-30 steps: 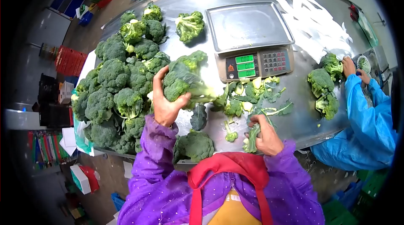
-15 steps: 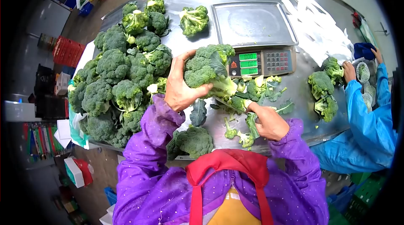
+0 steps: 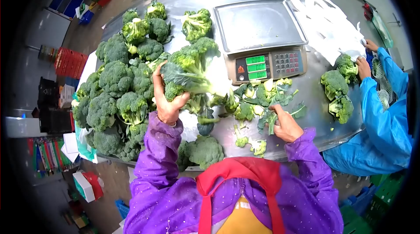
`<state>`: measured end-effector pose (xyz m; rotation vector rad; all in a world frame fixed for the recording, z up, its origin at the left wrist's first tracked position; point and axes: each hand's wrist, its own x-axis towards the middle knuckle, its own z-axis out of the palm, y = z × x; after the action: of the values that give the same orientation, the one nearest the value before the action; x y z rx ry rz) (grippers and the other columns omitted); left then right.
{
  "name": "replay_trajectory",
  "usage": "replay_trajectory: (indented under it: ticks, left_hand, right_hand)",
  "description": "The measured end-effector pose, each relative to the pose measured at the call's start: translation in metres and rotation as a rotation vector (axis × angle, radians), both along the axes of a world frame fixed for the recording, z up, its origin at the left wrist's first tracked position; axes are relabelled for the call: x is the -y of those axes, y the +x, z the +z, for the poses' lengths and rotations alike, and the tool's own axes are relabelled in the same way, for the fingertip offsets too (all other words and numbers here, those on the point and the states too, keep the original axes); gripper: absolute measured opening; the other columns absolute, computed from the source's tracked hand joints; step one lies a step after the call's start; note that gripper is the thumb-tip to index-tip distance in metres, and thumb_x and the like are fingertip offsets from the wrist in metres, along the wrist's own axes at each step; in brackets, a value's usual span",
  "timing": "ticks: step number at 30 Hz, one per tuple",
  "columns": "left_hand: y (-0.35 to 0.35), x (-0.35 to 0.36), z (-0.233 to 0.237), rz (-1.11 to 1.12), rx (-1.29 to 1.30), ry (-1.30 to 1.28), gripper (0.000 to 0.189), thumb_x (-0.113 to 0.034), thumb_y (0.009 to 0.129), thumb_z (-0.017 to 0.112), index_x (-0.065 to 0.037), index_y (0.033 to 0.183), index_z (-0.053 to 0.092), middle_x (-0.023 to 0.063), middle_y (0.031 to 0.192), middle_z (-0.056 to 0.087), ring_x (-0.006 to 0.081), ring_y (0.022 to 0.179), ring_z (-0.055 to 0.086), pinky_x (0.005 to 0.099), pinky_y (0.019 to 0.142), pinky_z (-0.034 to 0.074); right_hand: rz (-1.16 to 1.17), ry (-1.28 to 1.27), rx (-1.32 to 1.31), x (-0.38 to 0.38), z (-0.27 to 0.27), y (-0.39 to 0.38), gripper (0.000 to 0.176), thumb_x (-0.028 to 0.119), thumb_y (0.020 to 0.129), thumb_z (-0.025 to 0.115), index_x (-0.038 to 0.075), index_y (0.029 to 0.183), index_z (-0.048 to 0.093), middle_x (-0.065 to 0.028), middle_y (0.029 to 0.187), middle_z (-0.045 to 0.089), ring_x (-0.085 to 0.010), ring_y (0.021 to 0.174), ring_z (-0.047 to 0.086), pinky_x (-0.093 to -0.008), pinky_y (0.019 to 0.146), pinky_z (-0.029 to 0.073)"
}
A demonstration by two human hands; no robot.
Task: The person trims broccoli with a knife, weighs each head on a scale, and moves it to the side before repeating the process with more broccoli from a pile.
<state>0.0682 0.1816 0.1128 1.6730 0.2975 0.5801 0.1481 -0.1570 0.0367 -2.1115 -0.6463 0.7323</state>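
My left hand [image 3: 167, 102] grips a broccoli head [image 3: 189, 65], tilted so its pale cut stem points right, toward the scale. Fingers of my right hand [image 3: 285, 123] are closed beside some leaves; what they hold, if anything, I cannot make out. Between the hands lie broccoli trimmings [image 3: 267, 96], leaves and stalk pieces. Small florets [image 3: 258, 147] rest just below them. Another broccoli head [image 3: 204, 151] sits at the near table edge, in front of my chest. On my left rises a big heap of broccoli [image 3: 116, 76].
A weighing scale [image 3: 261, 26] with a lit green display stands ahead. White plastic bags [image 3: 326, 24] lie to its right. Several broccoli heads [image 3: 336, 86] sit near a co-worker's blue sleeve [image 3: 376, 107]. One head [image 3: 197, 24] lies left of the scale.
My left hand has moved left and turned the broccoli, so its cut stem shows more. My right hand has shifted slightly right. The co-worker's far hand has moved toward the white bags.
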Motion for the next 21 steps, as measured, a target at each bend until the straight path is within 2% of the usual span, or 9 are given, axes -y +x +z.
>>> replay_trajectory:
  ticks: [2, 4, 5, 8, 10, 11, 14, 20, 21]
  left_hand:
    - [-0.003, -0.003, -0.019, -0.106, 0.017, -0.264, 0.093, -0.024, 0.061, 0.072, -0.005, 0.143, 0.031, 0.0116, 0.123, 0.05, 0.0247, 0.109, 0.054, 0.0365, 0.097, 0.044]
    - [0.001, -0.001, -0.026, -0.127, 0.034, -0.278, 0.1, -0.03, 0.059, 0.075, -0.004, 0.144, 0.029, 0.0128, 0.128, 0.048, 0.0259, 0.115, 0.052, 0.0389, 0.099, 0.044]
    - [0.008, -0.002, -0.027, -0.169, 0.069, -0.195, 0.1, -0.031, 0.058, 0.076, -0.004, 0.143, 0.029, 0.013, 0.128, 0.047, 0.0257, 0.116, 0.052, 0.0392, 0.1, 0.043]
    - [0.036, 0.004, -0.018, -0.253, 0.117, -0.062, 0.098, -0.027, 0.057, 0.08, -0.004, 0.139, 0.032, 0.0146, 0.126, 0.048, 0.0263, 0.117, 0.052, 0.0399, 0.102, 0.043]
    - [0.066, 0.001, -0.019, -0.257, 0.089, 0.116, 0.093, -0.018, 0.059, 0.078, -0.006, 0.139, 0.032, 0.0133, 0.129, 0.049, 0.0252, 0.116, 0.053, 0.038, 0.1, 0.044]
    - [0.085, 0.002, -0.018, -0.249, 0.077, 0.233, 0.09, -0.013, 0.059, 0.076, -0.006, 0.138, 0.034, 0.014, 0.129, 0.049, 0.0253, 0.118, 0.051, 0.038, 0.101, 0.043]
    - [0.153, 0.01, -0.015, -0.277, 0.122, 0.412, 0.088, -0.017, 0.061, 0.082, -0.004, 0.136, 0.038, 0.0143, 0.127, 0.048, 0.0246, 0.119, 0.049, 0.0373, 0.102, 0.041]
    - [0.249, 0.021, -0.052, -0.295, 0.009, 0.571, 0.087, -0.017, 0.061, 0.082, -0.005, 0.136, 0.039, 0.0139, 0.122, 0.052, 0.0246, 0.112, 0.054, 0.0352, 0.099, 0.044]
    - [0.255, 0.022, -0.057, -0.345, -0.02, 0.553, 0.091, -0.019, 0.06, 0.082, -0.006, 0.138, 0.037, 0.0149, 0.125, 0.05, 0.0258, 0.115, 0.052, 0.0363, 0.101, 0.043]
  right_hand:
    - [-0.02, -0.007, 0.052, 0.005, -0.018, -0.001, 0.049, 0.002, 0.08, 0.057, 0.0, 0.126, 0.042, -0.0294, 0.105, 0.06, -0.045, 0.096, 0.061, -0.0441, 0.086, 0.048]
    - [0.028, -0.067, 0.2, 0.015, -0.032, -0.011, 0.049, -0.001, 0.081, 0.056, 0.0, 0.127, 0.041, -0.0292, 0.105, 0.059, -0.0429, 0.095, 0.062, -0.042, 0.086, 0.049]
    - [0.017, -0.216, 0.037, 0.021, -0.032, -0.015, 0.052, 0.011, 0.083, 0.061, -0.002, 0.129, 0.039, -0.0326, 0.12, 0.052, -0.0471, 0.111, 0.053, -0.0459, 0.092, 0.045]
    - [-0.101, -0.003, -0.211, 0.037, -0.027, -0.023, 0.056, 0.017, 0.084, 0.068, -0.002, 0.128, 0.039, -0.0319, 0.116, 0.055, -0.0463, 0.107, 0.056, -0.0461, 0.09, 0.046]
    - [-0.186, -0.042, -0.251, 0.043, -0.03, -0.027, 0.056, 0.02, 0.083, 0.072, 0.0, 0.124, 0.041, -0.0298, 0.104, 0.06, -0.045, 0.099, 0.06, -0.047, 0.083, 0.047]
    - [-0.202, -0.068, -0.241, 0.043, -0.026, -0.029, 0.054, 0.02, 0.082, 0.072, 0.001, 0.122, 0.041, -0.0292, 0.1, 0.061, -0.0451, 0.097, 0.061, -0.0472, 0.081, 0.047]
    - [-0.209, -0.05, -0.15, 0.048, -0.034, -0.038, 0.046, 0.017, 0.083, 0.071, 0.002, 0.116, 0.044, -0.0274, 0.093, 0.062, -0.045, 0.092, 0.062, -0.0463, 0.076, 0.048]
    - [-0.255, 0.069, -0.059, 0.047, -0.043, -0.057, 0.041, 0.014, 0.083, 0.07, 0.001, 0.113, 0.045, -0.0246, 0.088, 0.063, -0.0443, 0.087, 0.063, -0.0459, 0.074, 0.048]
    - [-0.261, 0.047, -0.128, 0.05, -0.046, -0.059, 0.046, 0.017, 0.082, 0.072, 0.002, 0.116, 0.046, -0.0263, 0.098, 0.061, -0.0445, 0.093, 0.061, -0.0453, 0.079, 0.048]
